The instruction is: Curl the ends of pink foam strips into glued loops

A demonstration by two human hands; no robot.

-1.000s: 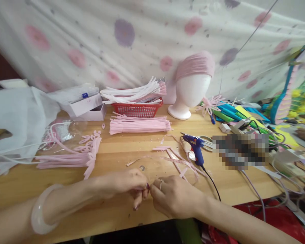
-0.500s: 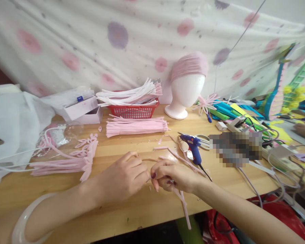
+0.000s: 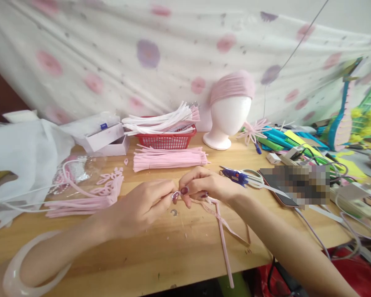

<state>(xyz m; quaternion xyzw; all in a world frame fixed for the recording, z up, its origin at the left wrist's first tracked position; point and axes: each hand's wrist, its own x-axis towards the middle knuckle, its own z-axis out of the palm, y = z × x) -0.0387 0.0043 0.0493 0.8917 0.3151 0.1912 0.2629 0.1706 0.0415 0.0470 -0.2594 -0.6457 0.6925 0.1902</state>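
Observation:
My left hand (image 3: pixel 148 204) is closed, pinching a short bit of pink pipe cleaner between thumb and finger. Right beside it, my right hand (image 3: pixel 205 185) is bent in a pinch around the same pink pipe cleaner (image 3: pixel 224 247), whose long end hangs down past the table's front edge. The small piece between the fingertips is mostly covered by them. A thin pale pink strip (image 3: pixel 231 231) also trails below my right hand. Behind that wrist lie a blue glue gun (image 3: pixel 235 176), partly hidden, and scissors (image 3: pixel 256 178).
A pink pipe cleaner bundle (image 3: pixel 170 159) lies before a red basket (image 3: pixel 167 142) of white and pink stems. A foam head (image 3: pixel 230 117) wears a pink band. Shaped pink pieces (image 3: pixel 109 179) lie at left. A phone (image 3: pixel 292 203) and cables (image 3: pixel 315 231) are at right.
My hands have moved slightly up and back from the front edge, still close together. The view has shifted a little, and my right hand now covers much of the glue gun.

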